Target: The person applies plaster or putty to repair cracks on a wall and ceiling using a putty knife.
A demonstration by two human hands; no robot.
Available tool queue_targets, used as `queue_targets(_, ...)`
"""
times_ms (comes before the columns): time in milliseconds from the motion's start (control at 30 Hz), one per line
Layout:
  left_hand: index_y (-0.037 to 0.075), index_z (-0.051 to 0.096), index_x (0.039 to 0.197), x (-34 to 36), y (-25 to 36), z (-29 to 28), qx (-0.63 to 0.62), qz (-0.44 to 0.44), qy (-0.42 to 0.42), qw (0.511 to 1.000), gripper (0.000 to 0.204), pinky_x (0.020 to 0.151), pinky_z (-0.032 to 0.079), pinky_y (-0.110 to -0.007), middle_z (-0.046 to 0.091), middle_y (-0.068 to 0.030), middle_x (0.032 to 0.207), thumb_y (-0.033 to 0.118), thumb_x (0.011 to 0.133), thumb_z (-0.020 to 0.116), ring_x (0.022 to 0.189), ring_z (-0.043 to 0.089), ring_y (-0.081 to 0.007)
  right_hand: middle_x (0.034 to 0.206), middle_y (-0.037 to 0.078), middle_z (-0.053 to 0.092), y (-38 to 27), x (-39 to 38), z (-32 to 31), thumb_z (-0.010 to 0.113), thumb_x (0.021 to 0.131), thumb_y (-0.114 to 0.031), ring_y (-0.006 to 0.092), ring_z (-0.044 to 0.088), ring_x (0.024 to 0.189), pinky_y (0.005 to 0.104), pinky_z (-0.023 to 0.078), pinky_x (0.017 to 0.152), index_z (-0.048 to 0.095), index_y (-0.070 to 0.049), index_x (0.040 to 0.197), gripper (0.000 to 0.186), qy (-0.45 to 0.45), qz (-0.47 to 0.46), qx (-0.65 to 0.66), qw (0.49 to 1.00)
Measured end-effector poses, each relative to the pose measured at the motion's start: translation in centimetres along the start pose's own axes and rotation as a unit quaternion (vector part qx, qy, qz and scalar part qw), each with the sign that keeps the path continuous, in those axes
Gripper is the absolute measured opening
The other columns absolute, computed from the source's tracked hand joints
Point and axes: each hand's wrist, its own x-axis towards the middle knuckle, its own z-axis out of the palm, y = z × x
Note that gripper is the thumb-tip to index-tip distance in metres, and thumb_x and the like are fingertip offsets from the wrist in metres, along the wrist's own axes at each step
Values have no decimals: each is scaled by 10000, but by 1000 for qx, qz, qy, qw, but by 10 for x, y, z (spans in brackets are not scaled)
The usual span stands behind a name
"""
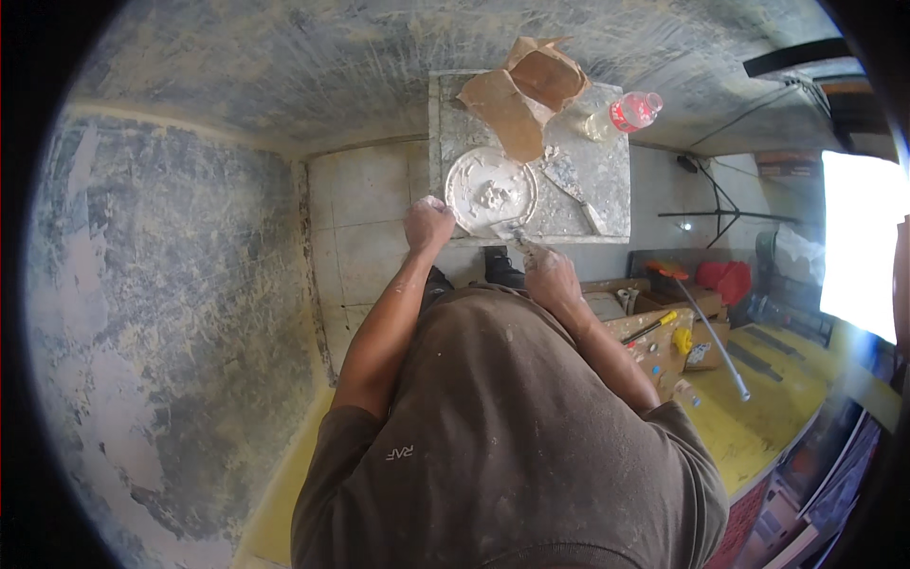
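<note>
My left hand (428, 224), dusted white, is closed on the left edge of a round white plate (464, 190) with lumpy white paste (494, 195) on it, on a grimy board (607, 171). My right hand (552, 275) grips a putty knife (513, 236), its blade at the plate's near rim. Another scraper (593, 215) lies to the plate's right among dried crumbs. An open brown paper bag (519, 100) lies behind the plate, and a clear bottle with a red label (626, 116) is at the back right.
Mottled plastered walls (171, 303) surround me at left and back. To my lower right are a yellow surface (768, 398), cardboard (645, 332) with tools, a long pole (711, 341) with an orange head and a red container (722, 281). Dark metal bars (720, 216) stand at right.
</note>
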Motion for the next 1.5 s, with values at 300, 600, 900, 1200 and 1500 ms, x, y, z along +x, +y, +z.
queue_targets(300, -66, 539, 937, -16, -5, -7, -442, -201, -182, 855, 195, 705, 600, -415, 614, -156, 889, 38, 772, 553, 846, 659, -277, 970, 291, 608, -22, -20, 15, 463, 804, -59, 453, 583, 921, 506, 446, 845, 611, 48, 1047, 304, 72, 7, 73, 995)
queue_targets(600, -117, 527, 1020, -21, -23, -4, -468, -233, -300, 798, 275, 816, 558, -494, 608, -222, 997, 7, 778, 487, 888, 643, -332, 893, 280, 602, -39, -38, 27, 467, 782, -49, 438, 596, 863, 507, 461, 792, 598, 53, 1066, 329, 72, 13, 91, 993)
queue_targets(900, -140, 517, 1110, -26, -27, 6, -437, -194, -360, 802, 373, 825, 558, -478, 614, -233, 1041, 17, 775, 475, 920, 641, -336, 985, 291, 617, -24, -15, 36, 437, 816, -59, 438, 599, 902, 496, 467, 826, 645, -44, 1114, 364, 103, 41, 102, 989)
queue_targets(1200, -140, 480, 1128, -26, -36, 10, -495, -202, -355, 767, 404, 744, 578, -496, 608, -230, 1006, -18, 743, 469, 893, 643, -354, 882, 262, 635, 3, -5, 10, 456, 806, -78, 405, 625, 841, 467, 498, 796, 639, -102, 1155, 395, 41, -43, 3, 998)
queue_targets(1500, -88, 454, 1244, 4, -55, 0, -532, -127, -414, 728, 529, 803, 549, -520, 604, -242, 1128, -23, 719, 446, 982, 637, -361, 837, 230, 630, 31, 35, -40, 518, 787, -149, 419, 607, 796, 482, 490, 737, 632, 7, 796, 193, -3, -191, -44, 981)
